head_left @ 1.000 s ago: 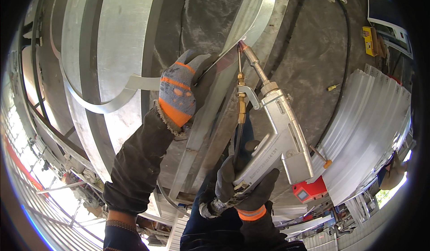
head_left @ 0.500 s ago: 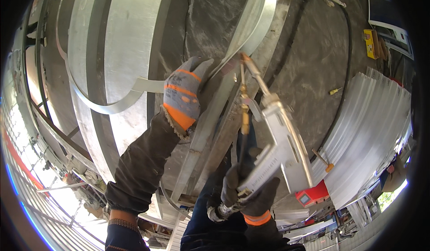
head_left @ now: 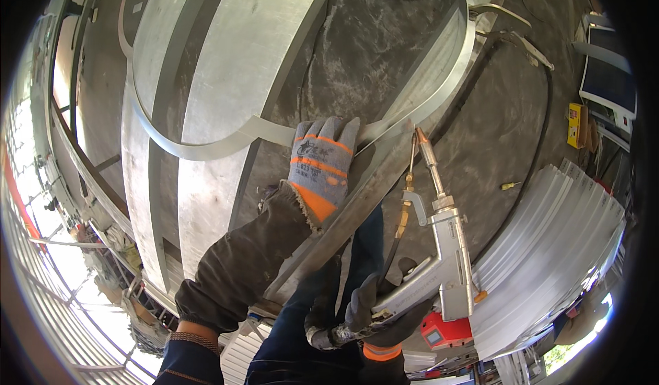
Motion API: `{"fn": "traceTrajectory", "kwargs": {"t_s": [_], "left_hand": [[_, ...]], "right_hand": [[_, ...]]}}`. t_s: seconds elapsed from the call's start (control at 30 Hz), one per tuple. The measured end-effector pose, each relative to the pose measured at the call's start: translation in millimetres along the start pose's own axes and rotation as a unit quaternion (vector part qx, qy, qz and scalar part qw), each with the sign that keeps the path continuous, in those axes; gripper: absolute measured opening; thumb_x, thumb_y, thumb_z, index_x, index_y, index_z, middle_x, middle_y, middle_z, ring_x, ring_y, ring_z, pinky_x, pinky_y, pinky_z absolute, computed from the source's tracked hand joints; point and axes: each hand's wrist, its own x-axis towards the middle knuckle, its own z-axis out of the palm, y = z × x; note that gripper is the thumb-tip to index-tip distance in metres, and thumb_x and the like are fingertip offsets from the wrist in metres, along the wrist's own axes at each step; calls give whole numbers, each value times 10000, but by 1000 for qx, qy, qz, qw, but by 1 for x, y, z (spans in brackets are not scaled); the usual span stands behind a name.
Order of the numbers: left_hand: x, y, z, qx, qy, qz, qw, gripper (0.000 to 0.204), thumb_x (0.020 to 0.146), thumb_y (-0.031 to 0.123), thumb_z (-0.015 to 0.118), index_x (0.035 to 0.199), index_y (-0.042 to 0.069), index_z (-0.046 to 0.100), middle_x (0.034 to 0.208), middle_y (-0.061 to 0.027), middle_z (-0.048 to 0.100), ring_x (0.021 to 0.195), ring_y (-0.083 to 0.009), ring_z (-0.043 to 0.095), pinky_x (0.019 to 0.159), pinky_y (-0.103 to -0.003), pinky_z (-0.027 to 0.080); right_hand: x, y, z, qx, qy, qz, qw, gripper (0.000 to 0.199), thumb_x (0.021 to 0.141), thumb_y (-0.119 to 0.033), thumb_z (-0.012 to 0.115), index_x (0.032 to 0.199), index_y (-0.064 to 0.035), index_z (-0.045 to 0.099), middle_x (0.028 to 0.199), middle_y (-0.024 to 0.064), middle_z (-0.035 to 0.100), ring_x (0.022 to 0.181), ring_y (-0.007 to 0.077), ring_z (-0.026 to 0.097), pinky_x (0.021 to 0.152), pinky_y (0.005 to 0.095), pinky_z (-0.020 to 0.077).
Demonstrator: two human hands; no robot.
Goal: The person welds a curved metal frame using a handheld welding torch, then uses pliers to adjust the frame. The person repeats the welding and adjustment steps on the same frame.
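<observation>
Closest to the camera, at the lower edge, the right hand (head_left: 374,313) in a dark glove with an orange cuff is clenched around the grip of a silver handheld welding gun (head_left: 439,261), wrist bent so that the gun's body rises up and to the right of the fist. From that body a slim nozzle (head_left: 427,157) slants up and leftward, its tip sitting at or just beside the edge of a long flat metal strip (head_left: 357,206); whether the tip actually touches the metal is hard to tell at this angle. A thin brass-coloured tube (head_left: 406,200) runs alongside the nozzle. Left of the gun, the left arm reaches up from the lower edge in a dark brown sleeve (head_left: 240,261), forearm angled up and to the right. The left hand (head_left: 321,165), in a grey knit glove with orange bands, lies flat with fingers stretched and together, palm pressed down on the strip where it meets a curved metal band (head_left: 206,148); it presses rather than grips. Beyond the hands, broad curved metal sheets (head_left: 226,62) fan across a dark grey floor (head_left: 384,49). To the right lies a stack of corrugated sheets (head_left: 549,248), a black hose (head_left: 542,124) curving past it, and a small yellow box (head_left: 576,124) farther off.
</observation>
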Motion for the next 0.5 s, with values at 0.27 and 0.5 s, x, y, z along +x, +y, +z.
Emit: {"fn": "traceTrajectory", "kwargs": {"t_s": [0.27, 0.5], "left_hand": [[1, -6, -9, -20, -15, 30, 999, 484, 881, 176, 642, 1349, 51, 618, 1278, -180, 615, 1184, -371, 591, 1047, -490, 420], [7, -4, -15, 10, -60, 48, 997, 498, 868, 155, 615, 1357, 62, 616, 1304, -191, 601, 1193, -365, 603, 1070, -482, 438]], "right_hand": [[5, 7, 3, 81, -24, -9, 996, 872, 918, -806, 509, 1541, -205, 406, 950, 215, 626, 622, 270, 645, 522, 392, 523], [5, 13, 12, 104, 33, 26, 994, 1096, 716, -1000, 495, 1134, 8, 588, 755, 165, 615, 583, 233, 607, 494, 350, 477]]}}
